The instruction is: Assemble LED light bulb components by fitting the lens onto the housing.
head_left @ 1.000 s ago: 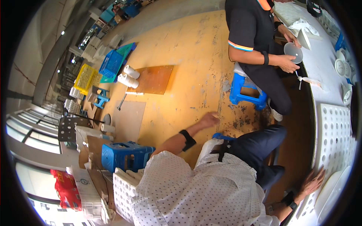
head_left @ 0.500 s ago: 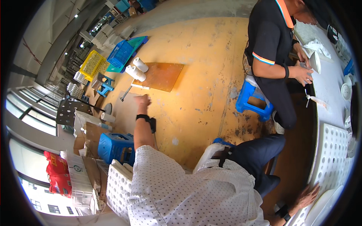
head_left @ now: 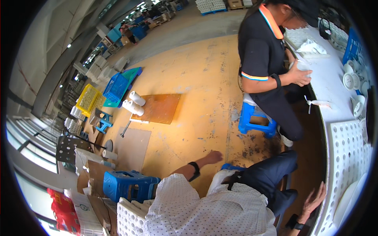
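Leftward, blue stool (head_left: 128,185) well apart from left hand (head_left: 214,157); left hand loosely curled, empty, over bare yellow floor (head_left: 197,78). Right hand (head_left: 314,198) spread, fingers against edge of white perforated tray (head_left: 346,157). Co-worker (head_left: 271,67) beyond, at bench.

The left hand (head_left: 214,157), empty with fingers loosely curled, hangs over the yellow floor (head_left: 197,78), just above a blue stool (head_left: 232,168) beneath the seated person. The right hand (head_left: 314,200), fingers spread, lies flat against the edge of the white perforated tray (head_left: 346,157) on the counter (head_left: 328,84).
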`<state>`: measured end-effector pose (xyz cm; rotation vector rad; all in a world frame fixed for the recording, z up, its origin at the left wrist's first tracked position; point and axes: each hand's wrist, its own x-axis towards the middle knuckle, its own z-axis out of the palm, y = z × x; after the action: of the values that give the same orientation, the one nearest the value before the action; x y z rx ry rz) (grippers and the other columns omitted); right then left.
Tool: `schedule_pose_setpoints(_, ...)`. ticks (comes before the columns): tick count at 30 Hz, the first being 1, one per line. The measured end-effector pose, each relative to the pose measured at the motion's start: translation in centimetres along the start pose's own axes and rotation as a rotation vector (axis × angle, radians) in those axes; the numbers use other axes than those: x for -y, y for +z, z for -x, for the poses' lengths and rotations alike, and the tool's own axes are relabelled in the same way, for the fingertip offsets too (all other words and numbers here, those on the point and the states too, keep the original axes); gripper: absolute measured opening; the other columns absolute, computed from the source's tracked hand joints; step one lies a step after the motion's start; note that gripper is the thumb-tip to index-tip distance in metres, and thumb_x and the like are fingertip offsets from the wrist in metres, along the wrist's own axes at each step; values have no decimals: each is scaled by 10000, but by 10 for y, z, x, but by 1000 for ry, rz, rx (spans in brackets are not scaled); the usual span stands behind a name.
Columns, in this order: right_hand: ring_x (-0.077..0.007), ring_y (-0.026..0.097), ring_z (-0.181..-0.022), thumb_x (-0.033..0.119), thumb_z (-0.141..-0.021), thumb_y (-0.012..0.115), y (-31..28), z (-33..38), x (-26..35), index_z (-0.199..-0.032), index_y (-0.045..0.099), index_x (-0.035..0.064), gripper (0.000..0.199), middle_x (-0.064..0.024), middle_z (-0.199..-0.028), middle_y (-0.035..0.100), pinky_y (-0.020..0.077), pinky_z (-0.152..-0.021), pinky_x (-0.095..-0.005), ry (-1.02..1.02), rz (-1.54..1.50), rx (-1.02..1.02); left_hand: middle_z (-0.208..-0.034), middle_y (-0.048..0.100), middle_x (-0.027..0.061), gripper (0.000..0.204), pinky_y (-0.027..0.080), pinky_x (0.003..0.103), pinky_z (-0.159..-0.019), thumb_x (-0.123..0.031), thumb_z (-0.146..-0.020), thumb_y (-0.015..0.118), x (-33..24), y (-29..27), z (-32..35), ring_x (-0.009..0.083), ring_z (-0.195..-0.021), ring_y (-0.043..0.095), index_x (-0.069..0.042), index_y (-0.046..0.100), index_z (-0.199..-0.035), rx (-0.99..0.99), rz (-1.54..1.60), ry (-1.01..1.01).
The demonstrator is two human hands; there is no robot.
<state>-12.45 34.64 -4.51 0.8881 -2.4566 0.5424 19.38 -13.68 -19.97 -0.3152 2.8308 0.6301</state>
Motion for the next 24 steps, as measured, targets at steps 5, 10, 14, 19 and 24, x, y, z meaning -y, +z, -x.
schedule_pose_setpoints(5,-368,474,-1124,42,-772,570,-8,-24,83,-1251,493,4,486,-209,-1216,498,372,-966,-422,62,-244,8,-1162,596,119,458,447,327,-902,-393,-959,406,-181,-78,-94,174,-1075,567,-16,543,-1179,195,873,140)
schedule_pose_setpoints(10,-417,512,-1051,181,-674,652,9,-45,149,-1275,408,111,652,-261,-1219,449,403,-882,-535,-289,-678,-123,-1399,322,127,641,251,343,-1077,-467,-976,240,-291,-85,-131,224,-1292,327,-4,173,-1413,838,1660,540)
schedule_pose_setpoints(14,-412,507,-1075,403,-678,710,22,-35,144,-1316,350,211,758,-238,-1253,435,372,-907,-549,-269,-595,-55,-1445,230,114,754,189,350,-1107,-587,-926,173,-310,-65,-125,218,-1342,235,-29,126,-1430,964,1741,438)
schedule_pose_setpoints(19,-378,497,-1079,579,-646,706,28,-27,119,-1260,370,198,796,-198,-1211,465,355,-934,-549,-310,-522,8,-1428,237,96,620,214,336,-1092,-447,-978,274,-308,-52,-120,197,-1334,247,-22,153,-1413,920,1772,476)
schedule_pose_setpoints(24,-390,463,-1080,439,-672,719,28,-3,81,-1299,424,17,811,-224,-1170,476,353,-951,-481,20,-481,140,-1397,356,156,548,294,357,-1054,-390,-925,463,-296,-76,-121,229,-1291,351,17,445,-1291,949,1442,779)
